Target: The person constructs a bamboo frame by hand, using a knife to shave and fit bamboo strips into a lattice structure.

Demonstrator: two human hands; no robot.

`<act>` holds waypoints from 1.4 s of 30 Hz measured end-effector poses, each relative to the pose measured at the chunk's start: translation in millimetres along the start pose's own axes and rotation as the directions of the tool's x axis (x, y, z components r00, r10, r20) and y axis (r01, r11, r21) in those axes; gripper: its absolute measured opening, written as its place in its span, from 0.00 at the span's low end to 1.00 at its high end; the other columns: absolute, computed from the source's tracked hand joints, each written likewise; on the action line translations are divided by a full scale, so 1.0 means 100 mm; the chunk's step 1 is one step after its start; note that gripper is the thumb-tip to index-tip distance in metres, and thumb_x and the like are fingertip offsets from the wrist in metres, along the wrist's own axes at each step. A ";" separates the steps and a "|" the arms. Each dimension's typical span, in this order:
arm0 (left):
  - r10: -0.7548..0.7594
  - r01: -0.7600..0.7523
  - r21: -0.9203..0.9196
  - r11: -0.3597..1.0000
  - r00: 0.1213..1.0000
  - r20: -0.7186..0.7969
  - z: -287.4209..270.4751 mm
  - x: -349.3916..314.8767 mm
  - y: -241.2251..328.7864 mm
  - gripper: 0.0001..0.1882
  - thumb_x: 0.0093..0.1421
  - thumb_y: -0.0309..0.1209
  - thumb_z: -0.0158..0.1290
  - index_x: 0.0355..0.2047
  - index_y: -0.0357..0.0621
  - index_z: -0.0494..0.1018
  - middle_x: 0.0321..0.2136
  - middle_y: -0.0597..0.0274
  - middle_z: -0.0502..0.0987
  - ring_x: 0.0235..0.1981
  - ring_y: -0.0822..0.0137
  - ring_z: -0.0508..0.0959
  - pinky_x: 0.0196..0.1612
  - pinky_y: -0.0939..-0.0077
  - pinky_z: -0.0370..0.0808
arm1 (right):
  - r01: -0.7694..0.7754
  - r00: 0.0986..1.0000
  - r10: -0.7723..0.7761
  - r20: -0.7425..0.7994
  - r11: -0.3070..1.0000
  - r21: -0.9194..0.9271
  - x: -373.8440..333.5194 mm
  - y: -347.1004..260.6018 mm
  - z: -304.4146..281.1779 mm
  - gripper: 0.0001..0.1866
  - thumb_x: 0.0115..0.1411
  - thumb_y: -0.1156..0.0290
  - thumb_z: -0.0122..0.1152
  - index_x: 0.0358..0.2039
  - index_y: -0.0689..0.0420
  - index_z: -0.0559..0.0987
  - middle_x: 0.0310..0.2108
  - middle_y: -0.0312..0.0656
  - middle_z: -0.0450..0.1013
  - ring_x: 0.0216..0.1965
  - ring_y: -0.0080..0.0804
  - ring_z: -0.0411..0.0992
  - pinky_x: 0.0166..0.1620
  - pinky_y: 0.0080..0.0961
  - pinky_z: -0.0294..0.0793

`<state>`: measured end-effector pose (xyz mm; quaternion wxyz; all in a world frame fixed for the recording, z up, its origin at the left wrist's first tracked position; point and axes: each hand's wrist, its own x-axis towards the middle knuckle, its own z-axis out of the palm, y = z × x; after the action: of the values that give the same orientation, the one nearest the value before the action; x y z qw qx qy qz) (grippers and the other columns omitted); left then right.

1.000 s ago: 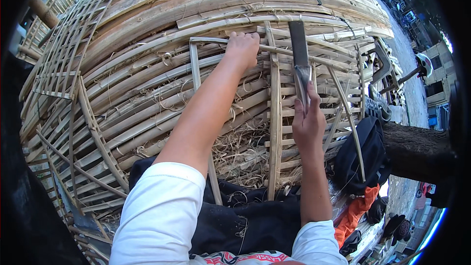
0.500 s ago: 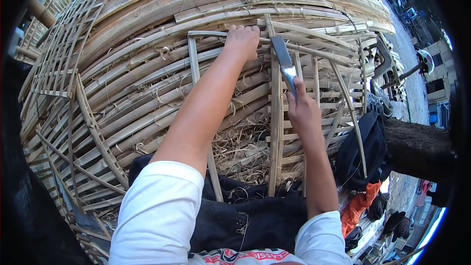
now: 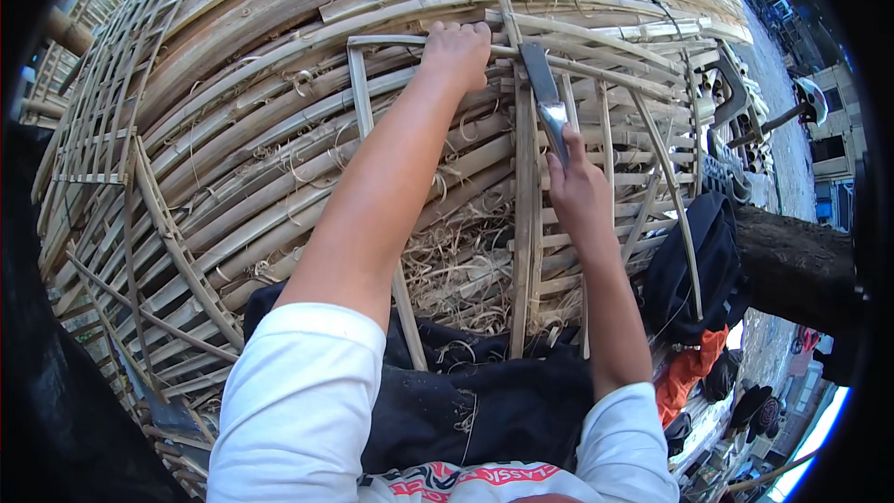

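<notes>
My left hand (image 3: 456, 54), fingers curled, grips a thin bamboo strip (image 3: 389, 41) that runs sideways across the stacked bamboo. In my right hand (image 3: 582, 182) is a broad-bladed knife (image 3: 537, 73) with a dark flat blade and a silver metal shank. Its blade points away from me and rests close to or against the strip, right of my left hand; actual contact cannot be made out. Beneath the blade, an upright bamboo slat (image 3: 525, 224) runs toward me. Right of it lies a bamboo lattice (image 3: 643, 158) of crossed strips.
Long split bamboo poles (image 3: 307, 14) fill the far side. Curled shavings (image 3: 466, 275) lie heaped near me. Another lattice panel (image 3: 112, 84) leans at the left. At the right are a dark bag (image 3: 694, 265), an orange cloth (image 3: 687, 377) and a thick log (image 3: 792, 261).
The whole scene sits slightly higher in the picture. The knife blade is a little farther right of the upright slat's top. Both hands keep their holds.
</notes>
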<state>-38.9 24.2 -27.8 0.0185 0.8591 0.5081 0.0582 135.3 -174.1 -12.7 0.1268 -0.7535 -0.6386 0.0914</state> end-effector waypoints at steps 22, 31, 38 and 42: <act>0.006 -0.006 0.047 0.999 1.000 0.002 -0.49 -0.04 0.16 0.25 0.48 0.39 0.58 0.46 0.42 0.72 0.44 0.52 0.80 0.51 0.56 0.78 0.56 0.51 0.67 | -0.193 0.963 0.268 -0.038 0.778 0.597 -1.98 0.37 -0.34 0.25 0.56 0.66 0.69 0.49 0.65 0.71 0.24 0.45 0.76 0.22 0.27 0.74 0.28 0.26 0.71; 0.168 -0.095 0.167 0.981 0.847 -0.504 -1.94 -0.66 0.56 0.20 0.47 0.32 0.55 0.41 0.41 0.70 0.39 0.52 0.77 0.46 0.53 0.76 0.49 0.56 0.65 | -0.029 0.965 0.189 -0.183 0.768 0.639 -2.12 0.33 -0.24 0.27 0.45 0.58 0.80 0.37 0.63 0.76 0.22 0.45 0.74 0.23 0.33 0.73 0.30 0.31 0.73; 0.292 -0.130 0.279 0.952 0.667 -0.686 -3.11 -2.16 1.30 0.16 0.47 0.32 0.53 0.35 0.42 0.65 0.32 0.55 0.69 0.38 0.54 0.70 0.43 0.57 0.60 | 0.220 0.910 0.089 -0.405 0.725 0.653 -2.43 0.15 -0.50 0.24 0.45 0.68 0.79 0.40 0.60 0.77 0.31 0.44 0.76 0.29 0.34 0.75 0.34 0.29 0.74; 0.287 -0.127 0.274 0.953 0.665 -0.689 -3.41 -3.01 1.57 0.16 0.47 0.35 0.53 0.34 0.44 0.64 0.30 0.56 0.64 0.34 0.56 0.66 0.39 0.58 0.57 | 0.205 0.918 0.111 -0.382 0.691 0.693 -2.64 0.01 -0.43 0.18 0.49 0.73 0.76 0.36 0.61 0.75 0.26 0.42 0.73 0.26 0.27 0.71 0.32 0.27 0.72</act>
<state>-86.5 -324.2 300.1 -0.2767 0.8162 0.3758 0.3406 104.5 -437.9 21.6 0.5403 -0.6279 -0.5313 0.1776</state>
